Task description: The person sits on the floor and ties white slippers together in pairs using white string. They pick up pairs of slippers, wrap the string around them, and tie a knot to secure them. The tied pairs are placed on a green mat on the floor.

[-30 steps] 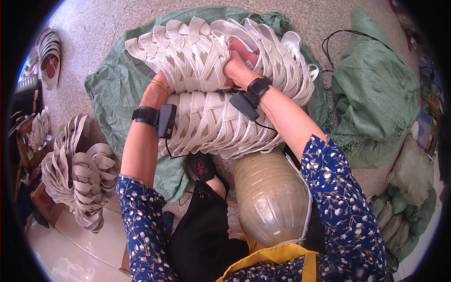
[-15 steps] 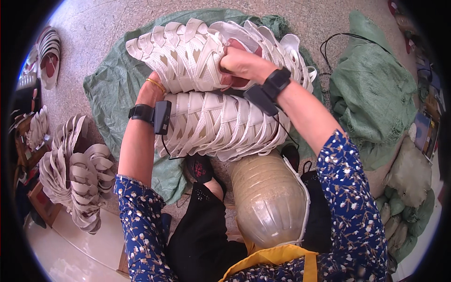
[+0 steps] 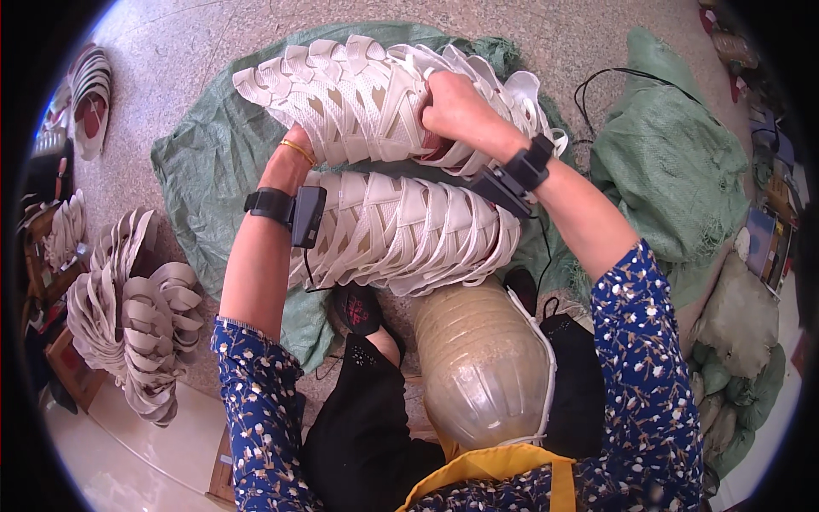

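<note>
I am seeing right hand clenching top of upper nested stack of white woven shoe uppers, pressing it steady. Left hand mostly hidden between upper stack and lower stack; grip unclear. Both stacks lying on green woven sack, off gritty floor.

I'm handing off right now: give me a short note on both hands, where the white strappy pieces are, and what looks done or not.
Right hand: closed on the top of the upper row of white woven pieces, pressing them together.
Left hand: tucked between the upper row and the lower row, mostly hidden; grip cannot be told.
Both rows lie nested on a green sack on the floor, above a clear plastic jug at the person's lap.
Done: two long rows are stacked.
Left: loose piles of similar pieces sit at the person's left, not yet joined to the rows.
</note>
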A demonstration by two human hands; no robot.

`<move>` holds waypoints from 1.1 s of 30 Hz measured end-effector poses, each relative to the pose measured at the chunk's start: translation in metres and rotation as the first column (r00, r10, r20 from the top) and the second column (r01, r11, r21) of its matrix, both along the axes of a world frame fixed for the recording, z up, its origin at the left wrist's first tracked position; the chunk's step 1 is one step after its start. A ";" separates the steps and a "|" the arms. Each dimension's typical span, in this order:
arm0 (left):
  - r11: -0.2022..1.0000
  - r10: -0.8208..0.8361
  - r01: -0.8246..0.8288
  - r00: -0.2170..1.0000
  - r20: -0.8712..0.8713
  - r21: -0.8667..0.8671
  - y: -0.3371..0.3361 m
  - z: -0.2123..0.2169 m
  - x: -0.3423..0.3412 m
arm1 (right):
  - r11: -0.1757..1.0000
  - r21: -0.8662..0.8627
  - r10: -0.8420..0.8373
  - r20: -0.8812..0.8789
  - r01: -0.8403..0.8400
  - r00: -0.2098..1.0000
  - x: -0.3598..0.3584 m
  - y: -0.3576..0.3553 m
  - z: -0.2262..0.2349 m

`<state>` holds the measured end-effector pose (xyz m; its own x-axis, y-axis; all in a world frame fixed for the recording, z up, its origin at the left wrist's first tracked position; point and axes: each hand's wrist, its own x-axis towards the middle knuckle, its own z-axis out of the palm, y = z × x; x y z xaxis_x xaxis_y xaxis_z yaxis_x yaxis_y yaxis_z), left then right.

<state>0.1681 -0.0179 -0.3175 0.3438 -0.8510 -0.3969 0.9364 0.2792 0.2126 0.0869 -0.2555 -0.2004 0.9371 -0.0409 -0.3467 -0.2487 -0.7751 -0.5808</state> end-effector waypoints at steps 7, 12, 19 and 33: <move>0.848 0.081 -0.123 0.991 0.104 0.516 -0.030 0.038 -0.013 | 0.959 0.256 -0.072 -0.186 0.119 0.980 -0.006 -0.031 0.013; 0.841 -0.017 -0.118 0.969 0.245 0.528 -0.042 0.034 -0.013 | 0.981 -0.177 0.000 0.383 0.074 0.924 -0.014 -0.046 0.019; 0.798 -0.274 -0.180 0.741 0.612 0.575 -0.028 -0.001 -0.001 | 0.993 -0.111 -0.021 0.169 0.040 0.985 -0.023 -0.083 -0.006; 0.765 -0.464 0.006 0.698 0.545 0.644 -0.059 0.028 -0.022 | 0.990 0.057 -0.142 0.385 0.130 0.912 -0.032 -0.046 -0.026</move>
<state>0.1463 -0.0771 -0.2896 0.5191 -0.6334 -0.5739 0.5031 -0.3163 0.8042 0.0547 -0.3012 -0.2266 0.9842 -0.1727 0.0387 -0.1016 -0.7307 -0.6751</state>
